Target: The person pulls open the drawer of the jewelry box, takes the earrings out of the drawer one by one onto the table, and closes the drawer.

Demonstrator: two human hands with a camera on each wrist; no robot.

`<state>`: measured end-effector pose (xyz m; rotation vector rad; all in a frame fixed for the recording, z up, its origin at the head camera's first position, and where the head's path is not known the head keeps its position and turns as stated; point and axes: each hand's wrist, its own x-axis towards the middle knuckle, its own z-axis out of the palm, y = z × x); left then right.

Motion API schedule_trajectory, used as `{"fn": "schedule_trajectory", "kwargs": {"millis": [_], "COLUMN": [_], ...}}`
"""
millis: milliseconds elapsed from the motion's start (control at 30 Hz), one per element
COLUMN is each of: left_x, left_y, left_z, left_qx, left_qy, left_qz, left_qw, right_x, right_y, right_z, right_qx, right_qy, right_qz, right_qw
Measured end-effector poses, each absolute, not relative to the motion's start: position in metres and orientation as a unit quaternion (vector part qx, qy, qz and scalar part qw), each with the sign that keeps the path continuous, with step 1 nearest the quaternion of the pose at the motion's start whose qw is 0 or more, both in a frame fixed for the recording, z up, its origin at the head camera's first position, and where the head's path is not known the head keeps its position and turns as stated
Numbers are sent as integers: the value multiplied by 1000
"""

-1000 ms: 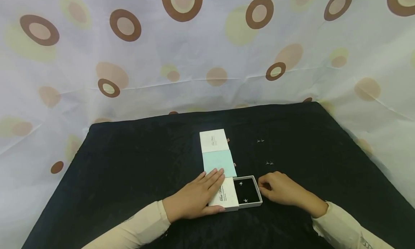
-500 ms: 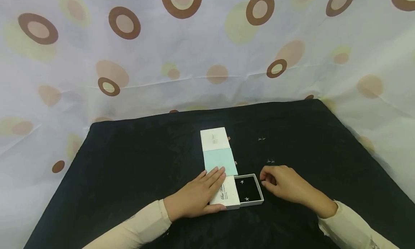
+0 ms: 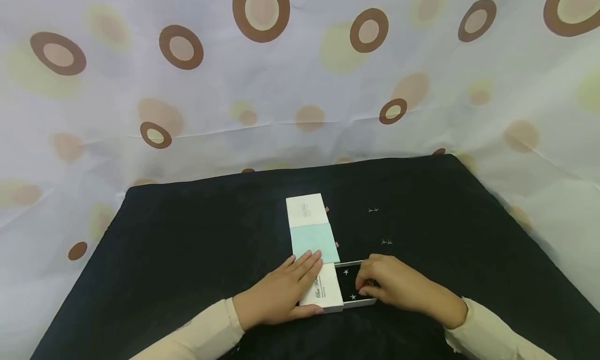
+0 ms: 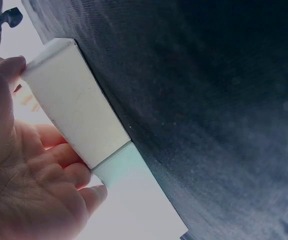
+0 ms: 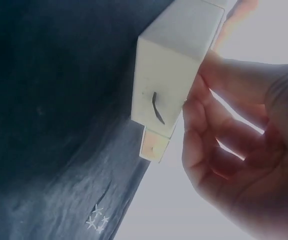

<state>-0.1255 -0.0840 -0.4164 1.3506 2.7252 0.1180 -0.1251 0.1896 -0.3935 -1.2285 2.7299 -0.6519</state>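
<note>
A white box sleeve (image 3: pixel 330 289) with lettering lies on the black cloth. My left hand (image 3: pixel 281 292) lies across it, fingers straight on top and thumb by its near edge. From its right side a tray (image 3: pixel 360 303) sticks out, with two small starfish-shaped pieces (image 3: pixel 346 272) on its black lining. My right hand (image 3: pixel 398 284) is over the tray's right end, fingers bent; its fingertips are partly hidden, and whether they pinch anything is unclear. In the right wrist view, a dark ribbon tab (image 5: pixel 156 109) shows on the tray's end, with the thumb close to its rim.
Behind the white sleeve, a mint box (image 3: pixel 315 241) and another white box (image 3: pixel 307 210) lie in line, with small coloured tabs on their right. To their right are two pairs of small silvery pieces (image 3: pixel 386 241). A patterned curtain (image 3: pixel 211 99) hangs behind the table.
My right hand first drew slightly back from the tray's right end, then moved left over the tray. My left hand stayed on the sleeve. The head view tilted slightly.
</note>
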Motion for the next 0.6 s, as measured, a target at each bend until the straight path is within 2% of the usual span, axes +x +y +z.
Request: {"fn": "schedule_trajectory", "kwargs": {"millis": [200, 600], "left_x": [-125, -132], "left_y": [-86, -84], "left_z": [-417, -415], "left_qx": [442, 445], "left_qy": [894, 894], "left_qz": [42, 29], "left_qw": [58, 48], "right_x": [-127, -132], "right_y": [183, 180], "right_z": [-397, -399], "right_qx": [-410, -415], "right_qy": [888, 888], "right_qz": [-197, -193], "right_qw": [58, 48]}}
